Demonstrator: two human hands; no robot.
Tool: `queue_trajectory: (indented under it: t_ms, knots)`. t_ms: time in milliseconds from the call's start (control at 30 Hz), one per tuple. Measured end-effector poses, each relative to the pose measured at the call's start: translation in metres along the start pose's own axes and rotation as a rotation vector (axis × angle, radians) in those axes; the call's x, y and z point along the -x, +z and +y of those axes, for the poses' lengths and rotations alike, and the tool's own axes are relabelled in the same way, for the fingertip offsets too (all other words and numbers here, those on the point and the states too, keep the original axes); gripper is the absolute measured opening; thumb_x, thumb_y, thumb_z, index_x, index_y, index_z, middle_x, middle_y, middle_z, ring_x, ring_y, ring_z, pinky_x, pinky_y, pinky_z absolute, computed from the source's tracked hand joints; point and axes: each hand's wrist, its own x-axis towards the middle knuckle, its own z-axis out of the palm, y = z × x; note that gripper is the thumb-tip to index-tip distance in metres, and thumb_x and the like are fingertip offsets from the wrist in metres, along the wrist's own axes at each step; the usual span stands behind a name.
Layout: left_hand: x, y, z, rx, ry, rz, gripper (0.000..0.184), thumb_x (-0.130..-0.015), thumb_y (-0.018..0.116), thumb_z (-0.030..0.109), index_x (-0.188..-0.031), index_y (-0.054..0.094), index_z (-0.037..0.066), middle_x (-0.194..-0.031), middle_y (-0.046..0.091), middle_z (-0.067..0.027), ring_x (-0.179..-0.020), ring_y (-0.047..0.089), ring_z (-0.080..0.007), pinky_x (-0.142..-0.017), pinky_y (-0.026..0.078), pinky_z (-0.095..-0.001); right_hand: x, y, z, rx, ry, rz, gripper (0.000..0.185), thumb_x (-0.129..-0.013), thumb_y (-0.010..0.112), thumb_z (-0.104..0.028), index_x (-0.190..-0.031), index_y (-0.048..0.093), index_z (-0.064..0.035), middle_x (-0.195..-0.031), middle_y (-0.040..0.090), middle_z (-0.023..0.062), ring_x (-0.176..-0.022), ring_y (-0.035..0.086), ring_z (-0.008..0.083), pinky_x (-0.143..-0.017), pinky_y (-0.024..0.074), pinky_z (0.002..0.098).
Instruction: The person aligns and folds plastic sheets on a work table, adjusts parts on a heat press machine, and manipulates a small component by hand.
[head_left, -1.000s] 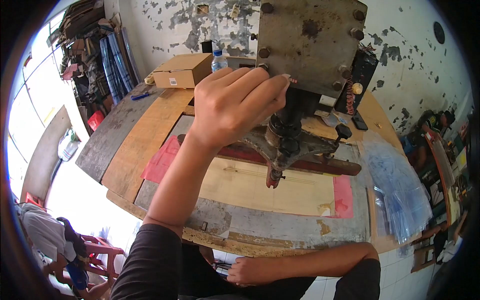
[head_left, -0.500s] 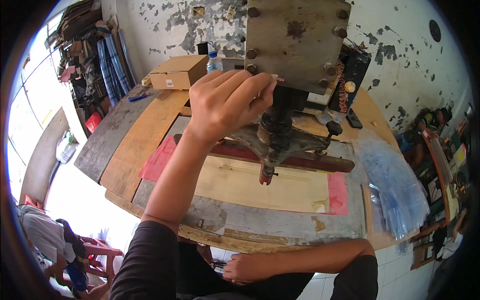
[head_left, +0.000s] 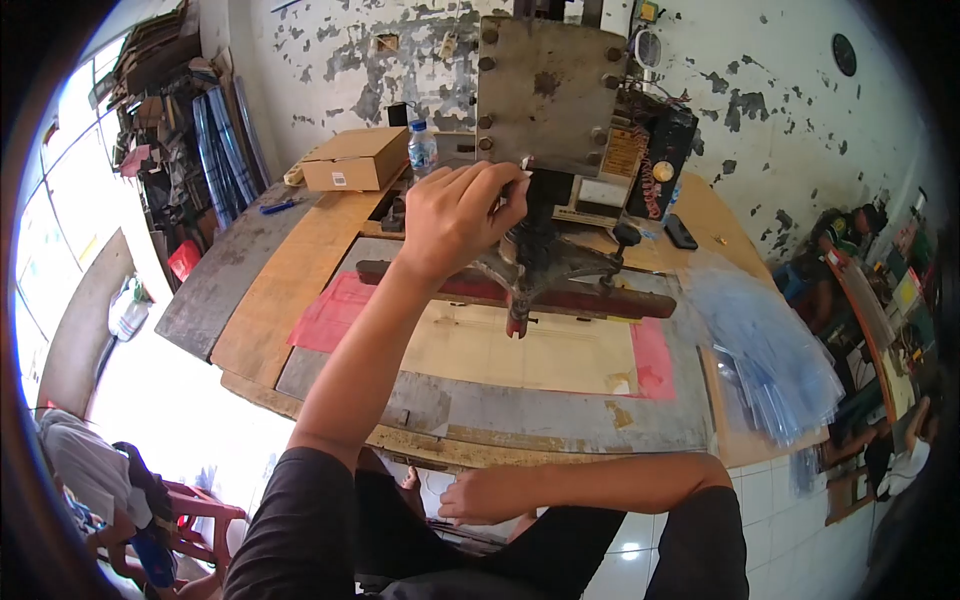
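My left hand (head_left: 462, 215) is raised in front of the press, its fingers curled. A small pale stick (head_left: 527, 163) with a reddish end pokes up at its fingertips, too small to name. Just behind the hand is the steel plate (head_left: 548, 95) with bolts of the press. Below sits its dark bracket (head_left: 545, 265) over a red bar (head_left: 640, 303). Under the bar lies a cream sheet (head_left: 500, 352) on pink sheeting (head_left: 655, 372). My right hand (head_left: 487, 496) hangs low over my lap, below the table edge, fingers loosely curled with nothing visible in them.
A cardboard box (head_left: 352, 160), a water bottle (head_left: 422, 150) and a blue pen (head_left: 278, 207) are at the back left. Clear plastic sheets (head_left: 770, 350) lie spread on the right, near a black phone (head_left: 680, 232). Other people sit at the far left and right.
The view has drawn back and shifted, so the press shows slightly smaller and more of its top appears. My left hand stays raised by the plate; my right hand stays low over my lap.
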Motion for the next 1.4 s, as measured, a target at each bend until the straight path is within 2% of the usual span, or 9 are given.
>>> queue_trajectory:
  t_ms: [267, 467, 600, 633, 667, 800, 1233, 1367, 1400]
  knots:
    - [0.014, -0.05, 0.036, 0.151, -0.298, -0.132, 0.018, -0.087, 0.08, 0.013, -0.101, 0.07, 0.01, -0.073, 0.063, -0.0013, -0.057, 0.062, -0.0199, -0.054, 0.048, -0.0333, -0.003, -0.017, -0.036, -0.105, 0.209, 0.115, 0.023, -0.098, 0.068, -0.018, -0.117, 0.071, -0.0061, -0.116, 0.074, 0.0142, -0.105, 0.07, 0.0352, -0.091, 0.0555, 0.0465]
    - [-0.007, -0.035, 0.031, 0.058, -0.316, -0.068, 0.027, -0.088, 0.081, 0.018, -0.113, 0.073, 0.013, -0.077, 0.066, 0.0002, -0.06, 0.063, -0.0164, -0.055, 0.049, -0.0309, -0.01, 0.047, -0.064, -0.177, 0.488, 0.558, 0.024, -0.104, 0.063, -0.027, -0.118, 0.072, -0.0098, -0.112, 0.074, 0.0115, -0.104, 0.069, 0.0328, -0.093, 0.0529, 0.046]
    - [-0.009, -0.021, 0.029, 0.046, -0.343, -0.07, 0.022, -0.089, 0.081, 0.02, -0.107, 0.072, 0.012, -0.079, 0.066, -0.0001, -0.066, 0.067, -0.0179, -0.057, 0.051, -0.032, -0.008, 0.118, -0.089, -0.134, 0.604, 0.648, 0.029, -0.104, 0.063, -0.03, -0.122, 0.071, -0.0087, -0.115, 0.073, 0.0121, -0.103, 0.071, 0.0322, -0.09, 0.0539, 0.0434]
    - [-0.009, -0.021, 0.03, 0.048, -0.336, -0.062, 0.017, -0.091, 0.078, 0.02, -0.104, 0.07, 0.012, -0.082, 0.068, -0.0026, -0.065, 0.068, -0.0224, -0.058, 0.053, -0.0353, -0.005, 0.133, -0.097, -0.264, 0.699, 0.617, 0.03, -0.106, 0.061, -0.033, -0.124, 0.072, -0.0112, -0.119, 0.074, 0.0092, -0.109, 0.07, 0.0311, -0.105, 0.0471, 0.0531]
    - [-0.008, -0.02, 0.028, 0.061, -0.33, -0.058, 0.017, -0.091, 0.078, 0.02, -0.104, 0.07, 0.012, -0.082, 0.068, -0.0026, -0.065, 0.068, -0.0224, -0.058, 0.053, -0.0353, 0.0, 0.136, -0.108, -0.257, 0.706, 0.629, 0.03, -0.106, 0.061, -0.033, -0.124, 0.072, -0.0112, -0.119, 0.074, 0.0092, -0.109, 0.07, 0.0311, -0.105, 0.0471, 0.0531]
    - [-0.009, -0.017, 0.028, 0.058, -0.394, -0.076, 0.012, -0.093, 0.076, 0.02, -0.099, 0.069, 0.011, -0.086, 0.072, -0.0039, -0.065, 0.07, -0.0244, -0.058, 0.054, -0.0367, 0.025, 0.165, -0.139, -0.207, 0.842, 0.598, 0.034, -0.104, 0.062, -0.035, -0.122, 0.072, -0.0075, -0.119, 0.074, 0.0127, -0.109, 0.07, 0.0334, -0.098, 0.0527, 0.0441]
    - [-0.017, -0.025, 0.042, 0.19, -0.428, -0.094, 0.013, -0.095, 0.072, 0.021, -0.096, 0.067, 0.009, -0.086, 0.073, -0.0073, -0.067, 0.07, -0.0274, -0.06, 0.053, -0.037, 0.03, 0.176, -0.15, -0.155, 0.948, 0.588, 0.037, -0.105, 0.06, -0.041, -0.125, 0.072, -0.0121, -0.123, 0.073, 0.0098, -0.109, 0.071, 0.0347, -0.1, 0.0525, 0.0448]
    - [0.006, -0.09, 0.101, 0.525, -0.7, -0.441, 0.009, -0.092, 0.073, 0.012, -0.095, 0.067, 0.006, -0.08, 0.069, -0.0093, -0.064, 0.067, -0.0205, -0.06, 0.051, -0.0331, 0.035, 0.137, -0.159, -0.101, 0.858, 0.868, 0.033, -0.104, 0.064, -0.034, -0.124, 0.072, -0.01, -0.121, 0.074, 0.0104, -0.106, 0.072, 0.032, -0.095, 0.0542, 0.0428]
    - [0.03, -0.1, 0.114, 0.636, -0.546, -0.415, 0.008, -0.09, 0.074, 0.009, -0.094, 0.067, 0.006, -0.082, 0.07, -0.0091, -0.066, 0.067, -0.0175, -0.061, 0.051, -0.0329, 0.036, 0.119, -0.167, -0.1, 0.866, 0.888, 0.033, -0.104, 0.064, -0.034, -0.124, 0.072, -0.01, -0.121, 0.074, 0.0104, -0.106, 0.072, 0.032, -0.095, 0.0542, 0.0428]
